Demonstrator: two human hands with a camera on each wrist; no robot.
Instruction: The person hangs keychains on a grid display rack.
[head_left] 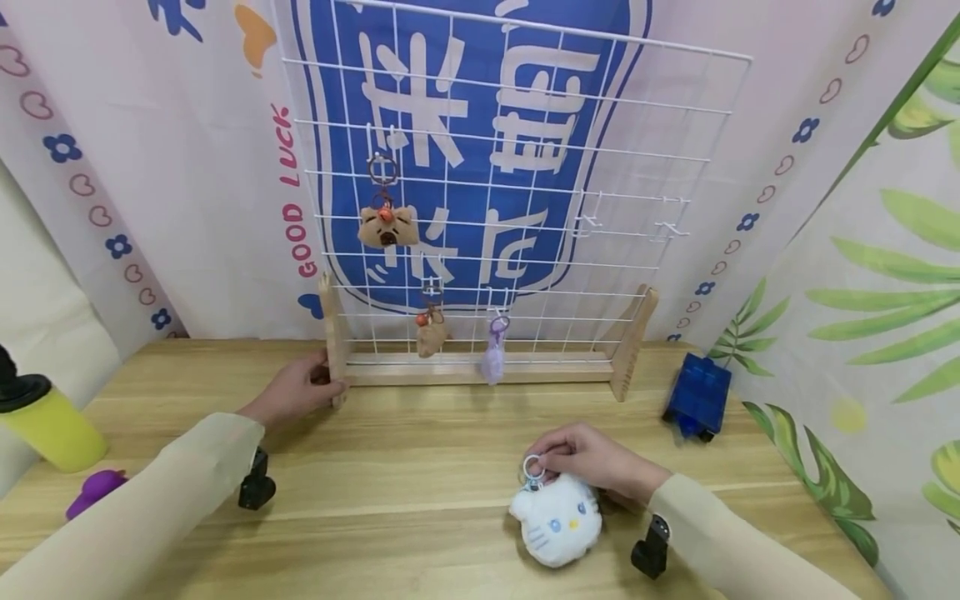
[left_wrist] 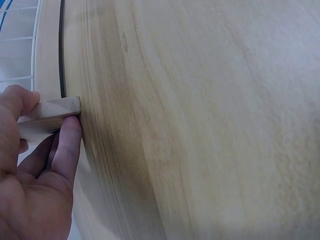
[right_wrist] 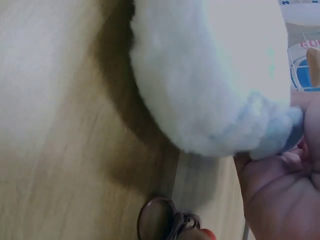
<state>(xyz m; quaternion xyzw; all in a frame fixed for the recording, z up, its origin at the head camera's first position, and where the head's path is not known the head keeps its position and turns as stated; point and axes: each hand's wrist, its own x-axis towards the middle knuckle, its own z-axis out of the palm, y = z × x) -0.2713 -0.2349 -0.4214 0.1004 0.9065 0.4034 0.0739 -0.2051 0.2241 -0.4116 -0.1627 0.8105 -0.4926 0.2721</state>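
Note:
My left hand [head_left: 296, 387] pinches the left wooden foot [left_wrist: 55, 110] of a display rack between thumb and fingers. In front of the rack, my right hand [head_left: 588, 457] holds a white plush cat keychain [head_left: 561, 521] near its top. The keychain's metal ring [head_left: 533, 468] stands up beside the fingers, and its face points toward the head camera. In the right wrist view the white plush [right_wrist: 210, 75] fills the upper middle. White wire grid [head_left: 465, 158] rises from the wooden base [head_left: 420, 377].
On the grid hang a brown plush keychain [head_left: 387, 227], a smaller brown one [head_left: 431, 336] and a purple one [head_left: 493, 360]. Empty hooks [head_left: 588, 223] are at right. A blue box-like object [head_left: 699, 396], yellow bottle [head_left: 56, 429] and purple object [head_left: 96, 492] flank the rack. A brown cord ring [right_wrist: 157, 217] lies below the plush.

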